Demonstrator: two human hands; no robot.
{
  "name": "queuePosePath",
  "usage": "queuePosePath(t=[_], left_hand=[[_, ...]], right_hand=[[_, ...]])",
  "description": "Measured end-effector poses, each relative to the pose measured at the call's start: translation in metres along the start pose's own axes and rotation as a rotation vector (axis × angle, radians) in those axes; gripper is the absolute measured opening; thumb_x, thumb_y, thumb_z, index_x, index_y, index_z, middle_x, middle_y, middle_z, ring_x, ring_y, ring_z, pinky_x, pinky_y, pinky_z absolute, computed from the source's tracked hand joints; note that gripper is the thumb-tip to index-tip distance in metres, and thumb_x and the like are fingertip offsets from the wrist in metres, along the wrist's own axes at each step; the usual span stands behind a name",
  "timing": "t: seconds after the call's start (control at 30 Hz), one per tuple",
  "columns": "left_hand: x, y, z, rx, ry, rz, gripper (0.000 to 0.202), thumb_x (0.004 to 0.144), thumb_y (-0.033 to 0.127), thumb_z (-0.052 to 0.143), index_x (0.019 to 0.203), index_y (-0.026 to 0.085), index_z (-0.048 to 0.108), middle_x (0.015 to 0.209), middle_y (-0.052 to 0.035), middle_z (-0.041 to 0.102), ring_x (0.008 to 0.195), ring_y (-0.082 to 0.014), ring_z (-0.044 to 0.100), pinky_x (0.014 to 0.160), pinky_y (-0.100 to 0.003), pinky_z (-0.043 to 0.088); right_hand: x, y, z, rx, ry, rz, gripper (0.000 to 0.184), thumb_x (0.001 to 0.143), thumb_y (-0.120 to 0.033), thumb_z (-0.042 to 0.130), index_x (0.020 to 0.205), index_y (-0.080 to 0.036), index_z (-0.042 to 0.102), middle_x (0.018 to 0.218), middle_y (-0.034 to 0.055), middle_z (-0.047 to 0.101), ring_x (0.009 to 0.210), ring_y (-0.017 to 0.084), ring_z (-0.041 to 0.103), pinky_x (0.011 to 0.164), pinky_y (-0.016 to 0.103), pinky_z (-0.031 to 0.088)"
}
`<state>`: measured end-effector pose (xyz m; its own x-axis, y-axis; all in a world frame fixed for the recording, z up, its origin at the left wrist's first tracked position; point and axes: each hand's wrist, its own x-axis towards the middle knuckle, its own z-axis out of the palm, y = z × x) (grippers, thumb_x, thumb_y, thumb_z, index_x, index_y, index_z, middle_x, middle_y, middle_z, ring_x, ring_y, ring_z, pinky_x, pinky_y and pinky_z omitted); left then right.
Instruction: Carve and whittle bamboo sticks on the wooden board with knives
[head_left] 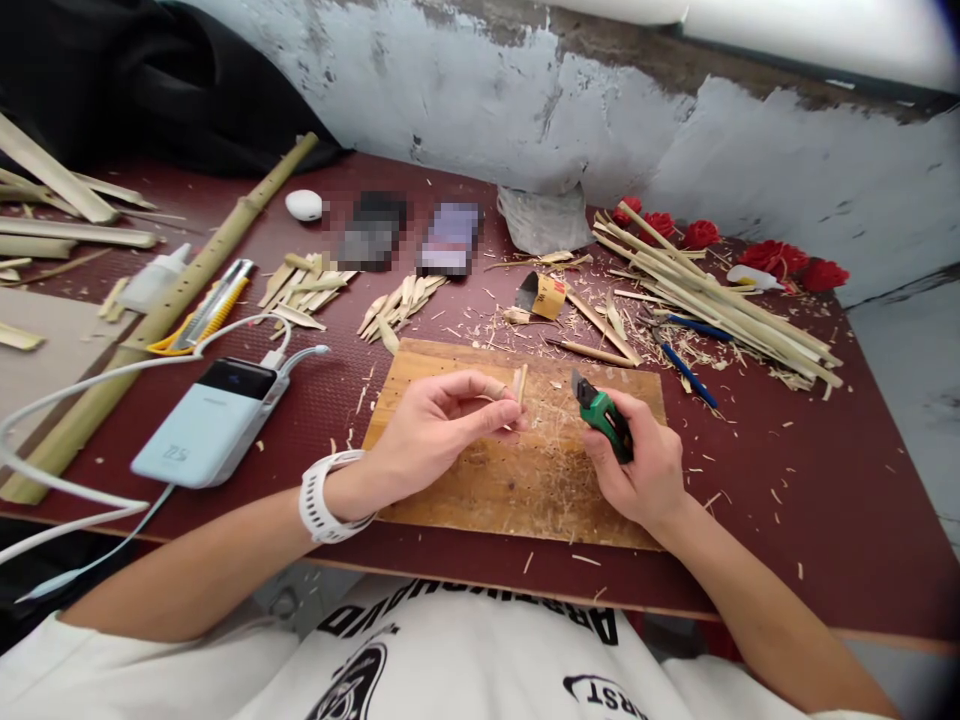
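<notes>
Between the thumb and fingers of my left hand (457, 425) is a short, thin strip of bamboo (522, 380), its upper end sticking out. My right hand (641, 460) is wrapped round a green utility knife (606, 420), whose dark blade points up and to the left. The blade stands apart from the bamboo strip. Both hands are over a worn wooden board (495, 490), scratched and dotted with fine shavings. A white watch is on my left wrist.
A light-blue power bank (202, 425) with white cables lies left, near a long bamboo tube (202, 270) and a yellow cutter (214, 310). Bamboo strips (720, 290), blue-handled pliers (686, 370) and red flowers (772, 260) lie right. Two blurred phones (450, 235) are behind.
</notes>
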<state>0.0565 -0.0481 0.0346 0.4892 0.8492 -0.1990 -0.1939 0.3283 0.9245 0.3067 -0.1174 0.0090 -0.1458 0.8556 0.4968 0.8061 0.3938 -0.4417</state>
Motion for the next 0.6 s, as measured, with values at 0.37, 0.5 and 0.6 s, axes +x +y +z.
queuePosePath(t=[0.37,0.5,0.6], left_hand=[[0.0013,-0.0019,0.0000,0.167,0.109,0.116,0.034,0.078,0.039,0.091,0.097,0.015,0.078,0.100,-0.0086,0.080,0.092,-0.0210,0.077,0.087,-0.033,0.068],[-0.0008,-0.0007,0.0004,0.177,0.136,0.131,0.030,0.080,0.039,0.089,0.095,0.015,0.079,0.091,-0.0071,0.080,0.082,-0.0185,0.076,0.078,-0.029,0.068],[-0.0044,-0.0001,0.0021,0.125,0.104,0.107,0.027,0.085,0.036,0.086,0.098,0.014,0.078,0.078,-0.0043,0.078,0.069,-0.0157,0.075,0.066,-0.025,0.067]], right_hand=[[0.0013,-0.0032,-0.0013,-0.021,-0.084,-0.080,0.039,0.103,-0.039,0.054,0.138,-0.020,0.053,0.108,0.0085,0.076,0.076,0.018,0.073,0.067,0.029,0.058],[0.0025,-0.0042,-0.0001,-0.031,-0.108,-0.124,0.046,0.106,-0.041,0.052,0.145,-0.017,0.049,0.106,0.0099,0.077,0.079,0.019,0.074,0.069,0.029,0.059],[0.0025,-0.0063,0.0009,-0.046,-0.153,-0.176,0.047,0.107,-0.041,0.049,0.146,-0.015,0.047,0.108,0.0120,0.076,0.086,0.021,0.075,0.071,0.030,0.059]])
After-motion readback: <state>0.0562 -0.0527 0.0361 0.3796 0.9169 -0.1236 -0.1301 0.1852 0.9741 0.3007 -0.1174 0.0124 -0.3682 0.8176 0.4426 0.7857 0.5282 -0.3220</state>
